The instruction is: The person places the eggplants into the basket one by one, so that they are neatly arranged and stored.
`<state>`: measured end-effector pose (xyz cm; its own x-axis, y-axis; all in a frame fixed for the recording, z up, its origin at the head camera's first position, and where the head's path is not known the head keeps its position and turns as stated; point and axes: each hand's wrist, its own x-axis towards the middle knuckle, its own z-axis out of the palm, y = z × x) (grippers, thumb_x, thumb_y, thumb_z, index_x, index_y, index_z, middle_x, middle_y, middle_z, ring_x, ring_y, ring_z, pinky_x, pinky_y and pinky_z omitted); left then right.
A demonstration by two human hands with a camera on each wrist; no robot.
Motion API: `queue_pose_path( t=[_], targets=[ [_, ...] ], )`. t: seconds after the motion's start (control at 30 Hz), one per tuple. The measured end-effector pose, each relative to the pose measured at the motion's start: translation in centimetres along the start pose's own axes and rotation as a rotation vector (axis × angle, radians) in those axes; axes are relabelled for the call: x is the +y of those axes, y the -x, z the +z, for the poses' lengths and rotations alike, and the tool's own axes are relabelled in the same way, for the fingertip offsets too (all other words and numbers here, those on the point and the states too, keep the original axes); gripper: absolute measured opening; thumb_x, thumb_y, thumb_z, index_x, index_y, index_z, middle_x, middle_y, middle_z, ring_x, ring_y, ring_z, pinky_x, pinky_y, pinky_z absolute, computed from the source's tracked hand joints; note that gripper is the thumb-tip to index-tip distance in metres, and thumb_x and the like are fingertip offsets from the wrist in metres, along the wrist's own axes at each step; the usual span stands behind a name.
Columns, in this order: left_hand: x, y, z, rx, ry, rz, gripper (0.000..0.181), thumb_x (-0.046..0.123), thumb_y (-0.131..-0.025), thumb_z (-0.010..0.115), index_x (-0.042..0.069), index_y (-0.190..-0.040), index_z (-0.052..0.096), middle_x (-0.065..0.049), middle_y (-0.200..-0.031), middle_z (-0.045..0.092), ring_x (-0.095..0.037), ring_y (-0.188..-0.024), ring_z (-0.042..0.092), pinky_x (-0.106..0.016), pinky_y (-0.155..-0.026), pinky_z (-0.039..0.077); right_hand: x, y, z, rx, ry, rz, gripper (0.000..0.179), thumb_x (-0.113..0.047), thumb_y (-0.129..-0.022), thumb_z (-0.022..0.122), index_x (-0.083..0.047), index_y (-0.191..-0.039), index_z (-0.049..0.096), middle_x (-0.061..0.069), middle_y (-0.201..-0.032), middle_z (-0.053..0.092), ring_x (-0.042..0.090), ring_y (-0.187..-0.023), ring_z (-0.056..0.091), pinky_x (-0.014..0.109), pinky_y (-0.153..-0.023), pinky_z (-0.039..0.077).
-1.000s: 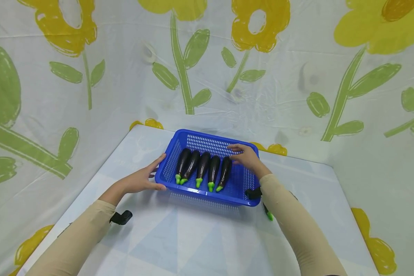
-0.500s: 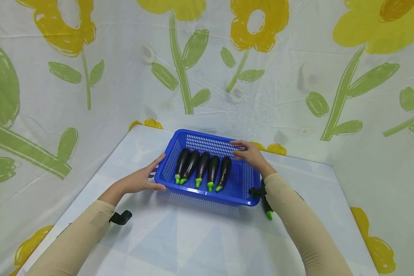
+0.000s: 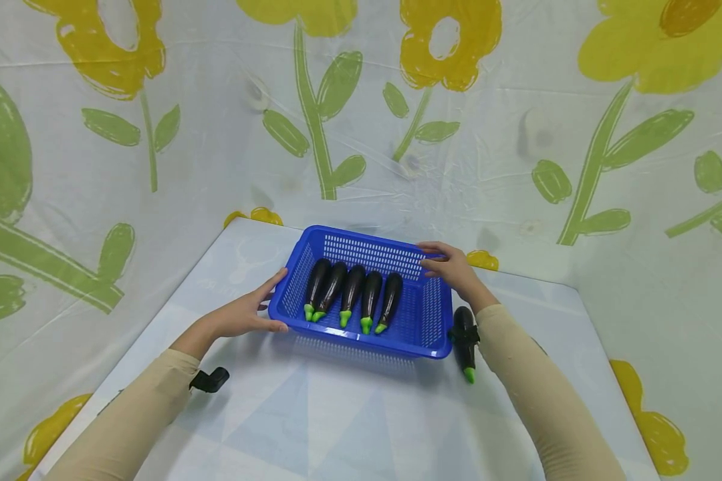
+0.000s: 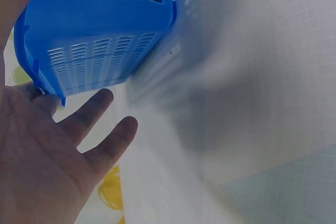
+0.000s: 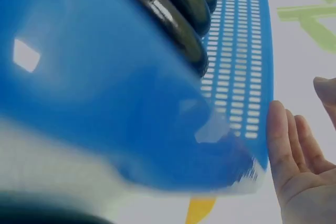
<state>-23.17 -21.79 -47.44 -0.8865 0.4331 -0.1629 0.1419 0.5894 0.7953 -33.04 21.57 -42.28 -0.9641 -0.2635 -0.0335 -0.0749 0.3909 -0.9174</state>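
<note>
A blue perforated plastic basket (image 3: 337,332) stands on the table with several dark eggplants (image 3: 353,288) side by side in its left and middle part, green stem ends toward me. My left hand (image 3: 247,314) is at the basket's left end, fingers spread and thumb by the front corner. In the left wrist view this hand (image 4: 47,150) has fingertips right at the rim. My right hand (image 3: 457,270) is at the far right corner, fingers extended along the rim and holding nothing. Another eggplant (image 3: 469,361) lies outside, right of the basket, partly covered by the wrist camera mount.
The white and pale blue table (image 3: 313,414) meets a hanging cloth (image 3: 487,147) with yellow flowers behind and at both sides. The basket's back wall (image 5: 244,40) is close to the cloth in the right wrist view.
My right hand has moved right, from above the rightmost eggplant in the basket to the far right corner. More of the eggplant outside shows. My left hand and the basket stay put.
</note>
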Motion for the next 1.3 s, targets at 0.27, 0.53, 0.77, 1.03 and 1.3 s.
queue_pose_path(
  t=[0.27, 0.53, 0.77, 1.03, 1.3],
  targets=[
    [0.0, 0.0, 0.0, 0.002, 0.001, 0.002, 0.108, 0.036, -0.077, 0.075, 0.038, -0.147, -0.006, -0.014, -0.155, 0.005, -0.047, -0.132, 0.026, -0.064, -0.099, 0.030, 1.0, 1.2, -1.2, 0.083, 0.072, 0.001, 0.044, -0.023, -0.091, 0.061, -0.017, -0.133, 0.050, 0.013, -0.133, 0.048, 0.029, -0.112, 0.054, 0.038, -0.087, 0.052],
    [-0.2, -0.1, 0.1, 0.004, -0.012, 0.002, 0.106, 0.041, -0.077, 0.074, 0.040, -0.147, -0.006, -0.011, -0.156, 0.003, -0.046, -0.133, 0.025, -0.063, -0.101, 0.029, 2.5, 2.4, -2.6, 0.148, 0.065, 0.014, 0.043, -0.019, -0.092, 0.059, -0.015, -0.134, 0.049, 0.015, -0.132, 0.050, 0.031, -0.109, 0.055, 0.043, -0.085, 0.052],
    [-0.2, -0.1, 0.1, 0.005, -0.011, 0.001, 0.106, 0.038, -0.078, 0.074, 0.041, -0.147, -0.006, -0.011, -0.156, 0.002, -0.046, -0.134, 0.024, -0.062, -0.101, 0.029, 4.0, 3.4, -3.5, 0.168, 0.085, 0.034, 0.044, -0.021, -0.092, 0.058, -0.013, -0.134, 0.049, 0.017, -0.132, 0.049, 0.033, -0.111, 0.055, 0.039, -0.083, 0.053],
    [0.0, 0.0, 0.1, 0.009, -0.014, -0.007, 0.106, 0.039, -0.077, 0.074, 0.042, -0.146, -0.006, -0.009, -0.156, 0.003, -0.045, -0.134, 0.025, -0.062, -0.101, 0.029, 5.7, 4.4, -4.4, 0.178, 0.113, 0.075, 0.047, -0.027, -0.092, 0.058, -0.015, -0.137, 0.046, 0.019, -0.132, 0.048, 0.033, -0.113, 0.054, 0.031, -0.081, 0.054],
    [0.1, 0.1, -0.1, 0.002, -0.005, 0.006, 0.107, 0.039, -0.077, 0.074, 0.041, -0.147, -0.006, -0.007, -0.156, 0.002, -0.043, -0.134, 0.025, -0.062, -0.102, 0.028, 7.0, 5.4, -5.0, 0.152, 0.134, 0.128, 0.050, -0.031, -0.093, 0.057, -0.017, -0.139, 0.043, 0.017, -0.137, 0.044, 0.032, -0.117, 0.050, 0.041, -0.090, 0.049]
  ],
)
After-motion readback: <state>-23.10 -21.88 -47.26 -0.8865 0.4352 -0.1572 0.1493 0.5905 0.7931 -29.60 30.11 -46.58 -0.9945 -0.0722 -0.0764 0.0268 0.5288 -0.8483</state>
